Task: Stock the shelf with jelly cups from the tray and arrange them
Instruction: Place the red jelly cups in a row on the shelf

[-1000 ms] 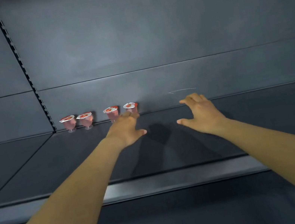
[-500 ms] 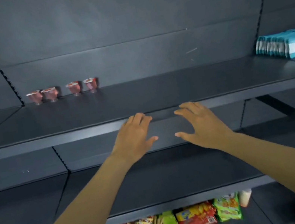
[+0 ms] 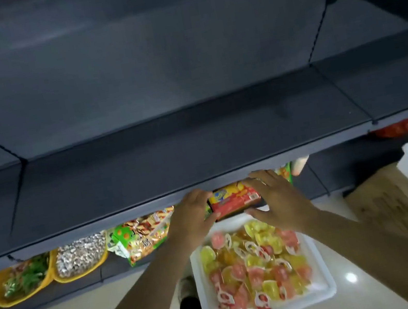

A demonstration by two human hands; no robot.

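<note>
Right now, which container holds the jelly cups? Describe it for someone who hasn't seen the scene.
Look at the pale floor below the dark shelf. The white tray sits there, under both hands. Unlike the yellow bins on the bottom shelf, it holds loose pink and yellow jelly cups.

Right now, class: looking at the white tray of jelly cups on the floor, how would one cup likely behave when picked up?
The jelly cups look small, so probably light. They lie heaped and tipped in the white tray, suggesting they topple easily. Their glossy sides may be slippery.
</note>
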